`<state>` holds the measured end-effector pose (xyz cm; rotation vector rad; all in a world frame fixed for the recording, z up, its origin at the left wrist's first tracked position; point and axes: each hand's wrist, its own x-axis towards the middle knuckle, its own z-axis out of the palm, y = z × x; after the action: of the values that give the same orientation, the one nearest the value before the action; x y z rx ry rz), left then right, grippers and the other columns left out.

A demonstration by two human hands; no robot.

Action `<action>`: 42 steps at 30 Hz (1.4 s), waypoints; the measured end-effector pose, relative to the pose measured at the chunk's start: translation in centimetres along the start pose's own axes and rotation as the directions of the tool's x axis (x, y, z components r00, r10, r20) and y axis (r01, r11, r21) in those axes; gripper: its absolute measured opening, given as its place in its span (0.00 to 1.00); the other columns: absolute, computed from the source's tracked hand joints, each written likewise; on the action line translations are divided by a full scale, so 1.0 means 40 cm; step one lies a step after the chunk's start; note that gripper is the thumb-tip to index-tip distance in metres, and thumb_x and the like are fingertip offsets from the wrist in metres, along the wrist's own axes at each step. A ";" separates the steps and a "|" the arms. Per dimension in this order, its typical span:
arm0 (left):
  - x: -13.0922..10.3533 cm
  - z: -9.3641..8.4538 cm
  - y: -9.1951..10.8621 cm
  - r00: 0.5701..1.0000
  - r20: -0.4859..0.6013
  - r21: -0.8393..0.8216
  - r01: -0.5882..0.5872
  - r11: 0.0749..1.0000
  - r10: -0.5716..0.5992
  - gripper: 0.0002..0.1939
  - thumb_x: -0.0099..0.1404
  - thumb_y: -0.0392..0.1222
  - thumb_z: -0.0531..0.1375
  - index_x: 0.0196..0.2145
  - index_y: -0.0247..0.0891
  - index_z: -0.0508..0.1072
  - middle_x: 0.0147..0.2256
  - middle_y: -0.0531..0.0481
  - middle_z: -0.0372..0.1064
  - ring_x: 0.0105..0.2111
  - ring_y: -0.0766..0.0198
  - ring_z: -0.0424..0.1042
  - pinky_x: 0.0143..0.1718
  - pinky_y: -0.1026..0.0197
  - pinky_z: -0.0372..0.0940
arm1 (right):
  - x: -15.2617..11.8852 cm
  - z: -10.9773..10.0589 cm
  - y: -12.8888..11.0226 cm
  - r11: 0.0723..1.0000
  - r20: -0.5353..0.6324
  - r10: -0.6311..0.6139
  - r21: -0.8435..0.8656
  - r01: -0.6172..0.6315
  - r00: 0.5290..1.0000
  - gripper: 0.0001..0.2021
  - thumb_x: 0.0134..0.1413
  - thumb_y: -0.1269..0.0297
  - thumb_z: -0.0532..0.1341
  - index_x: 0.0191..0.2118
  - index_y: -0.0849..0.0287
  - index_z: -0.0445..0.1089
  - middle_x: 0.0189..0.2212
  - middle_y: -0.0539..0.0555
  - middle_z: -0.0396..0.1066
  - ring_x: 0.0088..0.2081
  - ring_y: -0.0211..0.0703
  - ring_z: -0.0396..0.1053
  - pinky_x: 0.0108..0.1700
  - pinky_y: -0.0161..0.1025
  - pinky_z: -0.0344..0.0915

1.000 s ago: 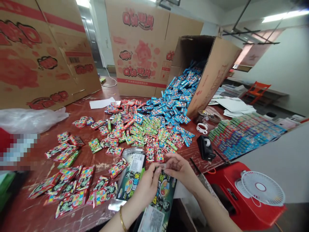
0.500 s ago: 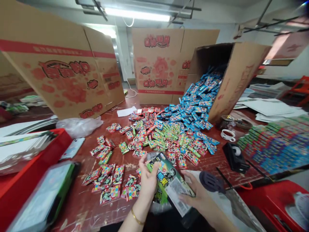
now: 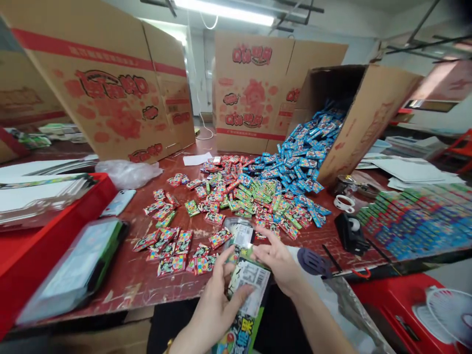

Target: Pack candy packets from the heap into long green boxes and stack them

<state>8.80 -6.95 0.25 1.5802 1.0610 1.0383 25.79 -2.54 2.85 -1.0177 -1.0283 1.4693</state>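
Note:
A green and black printed package (image 3: pixel 246 295) with a white label is tilted near the table's front edge. My left hand (image 3: pixel 223 300) wraps round its left side, thumb over the label. My right hand (image 3: pixel 276 258) pinches its upper edge, index finger stretched forward. Just beyond lies a clear plastic piece with a labelled card (image 3: pixel 243 235), partly hidden by my hands. Red candy packets (image 3: pixel 171 264) lie in small groups to the left. Farther back, green packets (image 3: pixel 254 192) and blue packets (image 3: pixel 291 169) form a mixed heap with red ones.
Blue packets spill from a tipped carton (image 3: pixel 354 123) at the right. Two cartons stand behind. A red tray (image 3: pixel 47 228) and plastic-wrapped packages (image 3: pixel 73 270) are at the left. A tape dispenser (image 3: pixel 352 233), a white tape roll (image 3: pixel 344 203) and a colourful stack (image 3: pixel 420 221) are at the right.
The package has turned, its printed end now toward me and its label higher up. My left hand has moved lower round it; my right hand has moved up to its far edge. The view has shifted.

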 end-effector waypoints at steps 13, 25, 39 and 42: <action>-0.104 0.007 -0.082 0.915 -0.347 -0.230 0.129 0.965 -0.205 0.18 0.59 0.48 0.62 0.42 0.42 0.60 0.31 0.53 0.67 0.29 0.62 0.67 0.31 0.64 0.64 | -0.138 0.085 0.230 0.911 -0.255 -0.410 -0.159 0.380 0.876 0.23 0.55 0.66 0.61 0.54 0.52 0.52 0.45 0.58 0.69 0.47 0.47 0.69 0.51 0.49 0.65; -0.066 0.004 -0.073 0.925 -0.341 -0.421 0.011 0.907 -0.169 0.15 0.57 0.45 0.64 0.40 0.41 0.66 0.34 0.49 0.72 0.38 0.59 0.71 0.40 0.61 0.65 | -0.140 0.101 0.200 0.944 -0.225 -0.322 -0.008 0.329 0.920 0.27 0.54 0.63 0.62 0.56 0.48 0.48 0.45 0.56 0.67 0.43 0.45 0.70 0.46 0.45 0.67; -0.056 -0.017 -0.013 0.911 -0.167 -0.520 0.244 0.819 -0.378 0.16 0.55 0.51 0.65 0.32 0.35 0.75 0.30 0.46 0.75 0.30 0.61 0.72 0.32 0.65 0.65 | -0.089 0.056 0.106 0.999 -0.012 0.004 0.042 -0.003 1.000 0.24 0.40 0.61 0.71 0.44 0.57 0.62 0.31 0.53 0.75 0.35 0.47 0.74 0.41 0.43 0.68; -0.060 -0.005 -0.033 0.933 -0.175 -0.430 0.214 0.877 -0.313 0.15 0.59 0.51 0.61 0.31 0.36 0.75 0.32 0.45 0.75 0.32 0.60 0.71 0.35 0.63 0.65 | -0.072 0.040 0.123 0.999 -0.021 0.003 0.050 -0.002 1.000 0.22 0.40 0.60 0.71 0.41 0.58 0.64 0.29 0.51 0.74 0.32 0.46 0.74 0.39 0.43 0.69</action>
<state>7.75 -8.93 -1.33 0.9607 1.1023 1.1874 23.29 -6.05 -1.19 -0.9970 -0.9709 1.4763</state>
